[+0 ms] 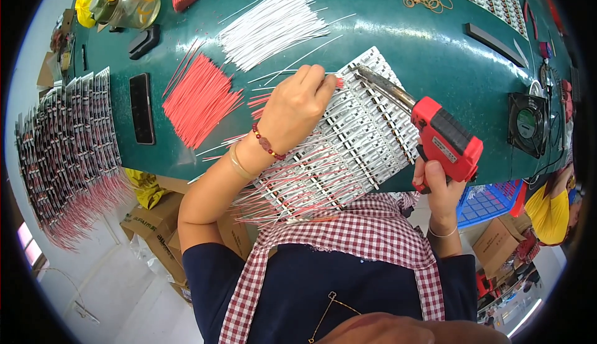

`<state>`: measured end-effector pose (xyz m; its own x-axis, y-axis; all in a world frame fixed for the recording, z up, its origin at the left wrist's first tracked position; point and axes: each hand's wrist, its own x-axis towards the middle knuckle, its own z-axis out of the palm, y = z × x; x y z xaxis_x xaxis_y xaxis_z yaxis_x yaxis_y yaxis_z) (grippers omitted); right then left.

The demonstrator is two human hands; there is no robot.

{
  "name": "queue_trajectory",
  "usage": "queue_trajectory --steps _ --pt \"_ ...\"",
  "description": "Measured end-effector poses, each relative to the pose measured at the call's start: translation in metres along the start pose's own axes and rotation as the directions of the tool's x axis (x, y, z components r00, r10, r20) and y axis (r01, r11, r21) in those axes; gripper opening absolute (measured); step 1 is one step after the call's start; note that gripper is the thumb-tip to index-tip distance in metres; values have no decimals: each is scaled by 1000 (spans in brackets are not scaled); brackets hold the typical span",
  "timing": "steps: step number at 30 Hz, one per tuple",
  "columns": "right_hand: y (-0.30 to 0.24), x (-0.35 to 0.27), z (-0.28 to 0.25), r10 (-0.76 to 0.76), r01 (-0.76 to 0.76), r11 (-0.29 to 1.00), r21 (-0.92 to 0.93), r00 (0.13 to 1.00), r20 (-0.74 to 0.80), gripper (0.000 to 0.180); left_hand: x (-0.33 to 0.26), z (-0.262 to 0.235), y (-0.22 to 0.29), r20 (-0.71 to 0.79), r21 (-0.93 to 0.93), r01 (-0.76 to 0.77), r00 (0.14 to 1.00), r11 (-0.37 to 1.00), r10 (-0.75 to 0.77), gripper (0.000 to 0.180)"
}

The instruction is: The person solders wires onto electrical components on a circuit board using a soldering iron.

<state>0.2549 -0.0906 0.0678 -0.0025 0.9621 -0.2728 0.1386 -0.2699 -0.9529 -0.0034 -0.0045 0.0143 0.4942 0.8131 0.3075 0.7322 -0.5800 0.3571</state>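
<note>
On green tabletop (410, 45), circuit boards (374, 117) lying before person; left hand (295, 102) pinching red wires (339, 83) in narrow grip; right hand (439, 187) gripping red soldering gun (444, 135), tip pointing at boards' upper edge.

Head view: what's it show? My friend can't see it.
Right hand holds a red soldering gun over white circuit boards; left hand pinches wires. A red wire pile and white wire pile lie on the green table.
</note>
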Motion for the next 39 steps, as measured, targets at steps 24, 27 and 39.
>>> queue_trajectory --steps 24,27,39 --pt "17 -17 -6 98 -102 976 190 995 31 60 0 -3 15 -182 82 -10 983 997 25 28" --pt "17 -17 -5 109 -115 984 140 993 47 50 -4 5 15 -125 64 -28 992 998 36 18" --pt "29 -16 -13 -37 58 989 -138 988 148 26 -3 5 19 -65 77 28 998 997 -23 23"
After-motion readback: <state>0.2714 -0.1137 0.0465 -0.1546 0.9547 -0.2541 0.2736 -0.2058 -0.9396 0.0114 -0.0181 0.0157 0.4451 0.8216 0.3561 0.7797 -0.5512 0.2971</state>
